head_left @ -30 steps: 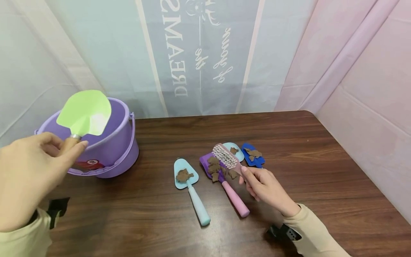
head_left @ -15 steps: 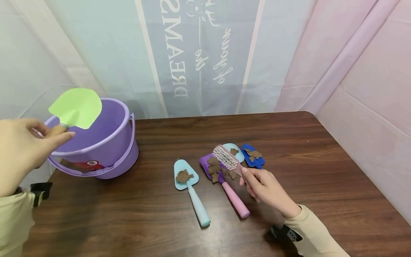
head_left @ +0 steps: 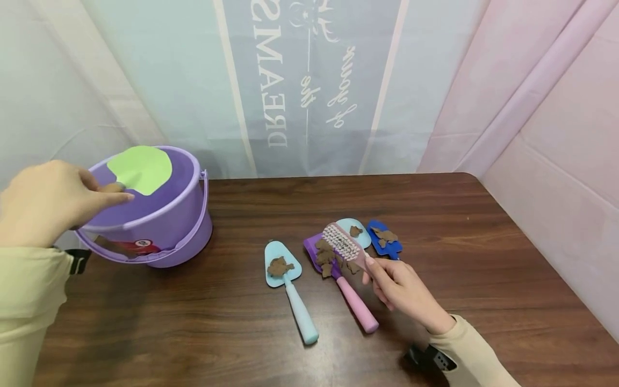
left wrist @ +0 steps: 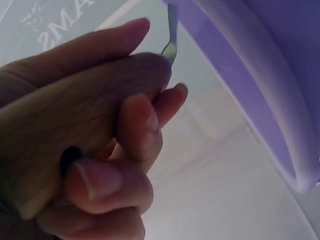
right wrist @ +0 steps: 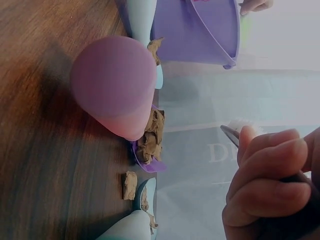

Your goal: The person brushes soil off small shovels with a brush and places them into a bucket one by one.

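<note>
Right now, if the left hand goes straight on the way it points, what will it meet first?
Most likely the purple bucket, at its inner wall or rim; the green scoop held in the left hand would touch it ahead. How high the scoop sits against the rim is hard to judge.

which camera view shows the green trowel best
The head view: the green trowel shows nearly its whole blade, though the left hand hides most of the wooden handle. The left wrist view shows mainly that handle, with only a narrow strip beyond; the right wrist view catches just a pale green sliver.
</note>
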`<state>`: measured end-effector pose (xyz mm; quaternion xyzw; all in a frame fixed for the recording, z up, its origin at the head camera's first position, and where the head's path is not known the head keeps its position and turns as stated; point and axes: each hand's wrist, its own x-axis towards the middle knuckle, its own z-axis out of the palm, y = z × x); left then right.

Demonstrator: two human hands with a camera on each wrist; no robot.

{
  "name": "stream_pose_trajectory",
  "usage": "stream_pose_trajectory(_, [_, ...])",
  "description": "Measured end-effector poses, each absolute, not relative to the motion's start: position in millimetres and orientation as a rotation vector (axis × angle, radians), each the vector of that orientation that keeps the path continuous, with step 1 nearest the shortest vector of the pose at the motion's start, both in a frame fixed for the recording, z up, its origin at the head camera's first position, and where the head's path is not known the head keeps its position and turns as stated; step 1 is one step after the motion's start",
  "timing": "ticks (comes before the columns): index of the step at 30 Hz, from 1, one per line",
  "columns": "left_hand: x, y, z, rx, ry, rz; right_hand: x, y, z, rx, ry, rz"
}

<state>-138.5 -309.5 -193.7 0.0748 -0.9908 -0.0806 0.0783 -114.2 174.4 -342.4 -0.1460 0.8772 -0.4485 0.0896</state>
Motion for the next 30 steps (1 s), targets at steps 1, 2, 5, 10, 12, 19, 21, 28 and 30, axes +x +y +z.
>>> stream_pose_trajectory(1, [-141.8,-310.4,-193.1,0.230,-2.984,-0.228,-114.1,174.4,-342.4,-0.431,2.608,-1.337])
stream_pose_trajectory(2, [-144.7,-311.4,-192.2,0.235,-3.002,-0.217,-114.0,174.3,-342.3,-0.426,2.604,-1.341])
stream_pose_trajectory(5, [-150.7,-312.0,-191.2,0.241,-3.028,-0.202,-113.9,173.3,-342.8,-0.415,2.595,-1.344])
stream_pose_trajectory(10, [-155.7,-310.0,-191.1,0.238,-3.062,-0.227,-113.4,171.5,-344.2,-0.432,2.588,-1.338])
stream_pose_trajectory(12, [-157.5,-309.6,-192.3,0.250,-3.077,-0.247,-112.9,171.4,-344.7,-0.446,2.586,-1.333])
stream_pose_trajectory(19, [-164.2,-312.7,-199.3,0.252,-3.141,-0.296,-112.6,171.9,-345.2,-0.480,2.569,-1.336])
stream_pose_trajectory(21, [-165.4,-314.7,-202.7,0.261,-3.149,-0.302,-112.7,171.7,-344.7,-0.475,2.564,-1.341])
stream_pose_trajectory(28, [-165.8,-319.7,-213.7,0.298,-3.171,-0.353,-113.8,172.1,-344.0,-0.470,2.576,-1.327])
stream_pose_trajectory(30, [-166.9,-321.3,-215.8,0.285,-3.185,-0.359,-113.9,172.3,-343.7,-0.470,2.576,-1.323])
